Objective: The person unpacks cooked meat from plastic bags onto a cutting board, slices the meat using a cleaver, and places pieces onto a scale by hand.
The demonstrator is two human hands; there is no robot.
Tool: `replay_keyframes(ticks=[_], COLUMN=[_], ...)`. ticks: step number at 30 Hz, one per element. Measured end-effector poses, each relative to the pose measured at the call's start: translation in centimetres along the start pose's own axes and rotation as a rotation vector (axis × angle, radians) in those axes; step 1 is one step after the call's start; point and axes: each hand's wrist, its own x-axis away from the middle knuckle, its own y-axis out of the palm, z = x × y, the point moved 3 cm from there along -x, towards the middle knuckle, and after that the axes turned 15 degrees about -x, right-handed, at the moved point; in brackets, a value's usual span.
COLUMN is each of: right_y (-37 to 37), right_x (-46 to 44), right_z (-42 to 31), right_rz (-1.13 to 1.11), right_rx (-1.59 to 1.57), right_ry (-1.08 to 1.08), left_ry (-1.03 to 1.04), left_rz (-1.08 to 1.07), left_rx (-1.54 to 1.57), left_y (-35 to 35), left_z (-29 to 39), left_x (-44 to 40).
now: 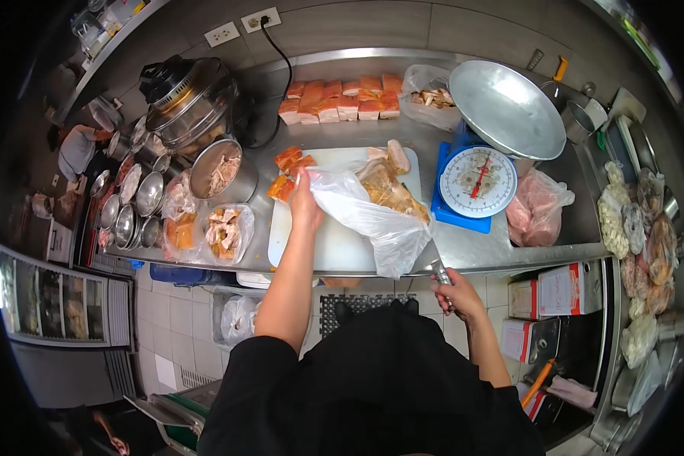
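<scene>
Clenched: plastic bag in left hand, knife in right hand. Over cutting board: meat, partly bagged. Probably heavy, soft, slippery; best cradled underneath through thin film.

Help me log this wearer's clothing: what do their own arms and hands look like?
Short black sleeves match a plain black garment over the body. Both forearms are bare below them. The left hand and right hand wear no gloves; small items such as rings can't be made out.
</scene>
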Motion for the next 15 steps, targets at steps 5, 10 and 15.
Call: replay_keyframes(ticks=[5,10,15], right_y=[-3.2,-2.6,-1.0], right_x=[2.2,4.9,5.5], right_z=[1.0,-0.2,-2.0], right_rz=[0.048,0.213,0.308], right_rx=[0.002,0.311,0.6], right_ry=[0.015,-0.039,-0.174], left_ry=[-0.147,0.054,0.059], left_rz=[0.06,0.186,-0.209], left_rx=[0.257,-0.878,-1.633], left_y=[-5.3,-8.2,-5.2], left_z=[-1.9,-3.3,-0.7], left_x=[3.2,6.1,9.4])
